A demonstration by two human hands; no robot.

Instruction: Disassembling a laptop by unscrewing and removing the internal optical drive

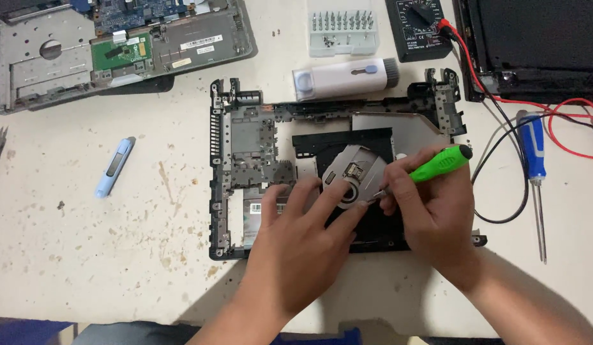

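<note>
Screwdriver [437, 166], green-handled, gripped in closed right hand [430, 211], tip on disc drive [354, 185] at frame centre; left hand [296, 243], fingers spread flat, presses drive from seven o'clock within laptop shell [245, 140].

Two white rectangular labels [200, 43] sit on the opened laptop base far left, and another, seemingly white sticker [256, 207] peeks beside the fingers.
</note>
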